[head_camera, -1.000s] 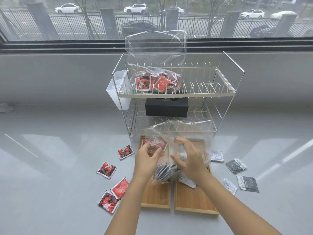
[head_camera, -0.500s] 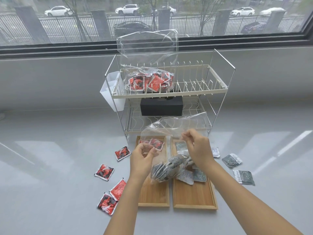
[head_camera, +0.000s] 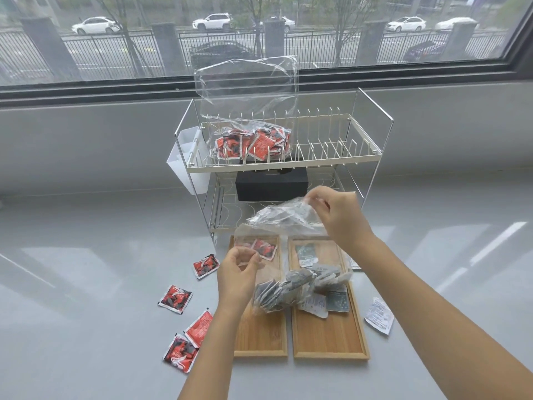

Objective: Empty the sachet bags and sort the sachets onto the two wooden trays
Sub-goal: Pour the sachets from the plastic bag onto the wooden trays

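Note:
My left hand (head_camera: pixel 238 274) and my right hand (head_camera: pixel 336 212) each pinch an edge of a clear plastic bag (head_camera: pixel 284 219) held over two wooden trays. Grey sachets (head_camera: pixel 291 287) hang bunched in the bag's low end and lie on the right tray (head_camera: pixel 328 339). The left tray (head_camera: pixel 261 336) holds a red sachet (head_camera: pixel 266 249) at its far end. Several red sachets (head_camera: pixel 175 298) lie on the counter to the left. A second clear bag of red sachets (head_camera: pixel 251 142) sits on the upper shelf of the wire rack (head_camera: pixel 331 158).
A black box (head_camera: pixel 271 183) sits on the rack's lower shelf and a white plastic cup (head_camera: pixel 187 163) hangs on its left side. A white sachet (head_camera: pixel 378 314) lies on the counter right of the trays. A window runs behind the rack.
My right hand has lifted its edge of the bag up and to the right. The grey sachets have slid to the bag's lower end, with more of them now on the right tray.

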